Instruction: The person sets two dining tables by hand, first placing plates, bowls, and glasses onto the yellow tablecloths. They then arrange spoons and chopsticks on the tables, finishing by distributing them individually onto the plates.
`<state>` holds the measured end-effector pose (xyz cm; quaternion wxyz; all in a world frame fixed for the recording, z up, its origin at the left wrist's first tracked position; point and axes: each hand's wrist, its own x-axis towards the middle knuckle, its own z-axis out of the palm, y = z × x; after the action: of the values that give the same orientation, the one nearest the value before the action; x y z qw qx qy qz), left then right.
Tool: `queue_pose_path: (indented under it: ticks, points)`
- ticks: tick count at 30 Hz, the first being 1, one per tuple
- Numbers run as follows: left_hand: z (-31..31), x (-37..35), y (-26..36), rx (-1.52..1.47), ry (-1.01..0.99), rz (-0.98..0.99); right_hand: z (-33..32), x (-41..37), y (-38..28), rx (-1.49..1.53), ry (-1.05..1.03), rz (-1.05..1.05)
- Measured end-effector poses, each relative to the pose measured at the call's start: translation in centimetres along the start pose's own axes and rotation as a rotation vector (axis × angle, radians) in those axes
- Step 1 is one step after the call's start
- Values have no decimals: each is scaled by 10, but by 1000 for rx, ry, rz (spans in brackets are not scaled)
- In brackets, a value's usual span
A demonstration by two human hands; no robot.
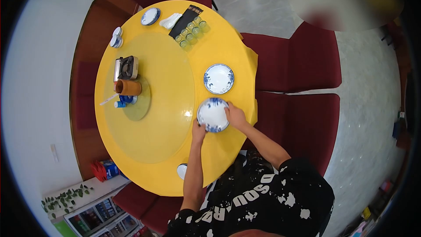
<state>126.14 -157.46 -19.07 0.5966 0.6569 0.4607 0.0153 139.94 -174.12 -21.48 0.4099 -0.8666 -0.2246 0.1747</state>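
A white plate with a blue floral rim (213, 115) is held between my two hands over the right side of the yellow round table (219, 158). My left hand (198, 131) grips its lower left edge, and my right hand (235, 115) grips its right edge. Whether other plates lie under it cannot be made out. Just beyond it, a similar blue-rimmed plate (219, 79) lies flat on the yellow cloth. Partly hidden behind my left forearm is a small white dish (182, 171).
A portable stove (127, 67), a brown pot (128, 87) and several glasses (191, 32) stand on the table. Stacked bowls (116, 41), stacked small plates (151, 16) and white spoons (170, 21) sit along its far side. Dark red chairs (294, 127) border it.
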Motion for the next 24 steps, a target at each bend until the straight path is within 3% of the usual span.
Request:
queue_pose_path:
  ticks: [4,7,9,11,15,16,19,20,23,24]
  points:
    - [32,61,87,56,-60,36,-32,86,0,-15,92,1]
    - [55,138,66,470,-8,252,-30,131,15,-131,45,-60]
    - [69,178,44,545,158,74,-47,163,14,-228,28,-116]
    - [77,152,81,385,87,66,-55,169,16,-286,6,-129]
    - [81,161,57,207,15,21,-65,183,19,-340,34,-186]
    - [79,140,81,122,12,-29,-65,185,18,-340,66,-211]
    - [78,124,95,-86,16,-64,-38,200,45,-229,-60,-117]
    - [77,122,92,-138,13,-61,-37,200,40,-64,-151,16]
    - [68,108,74,27,28,-78,-61,163,6,115,-306,248]
    - [65,101,68,131,38,22,-60,157,8,117,-316,255]
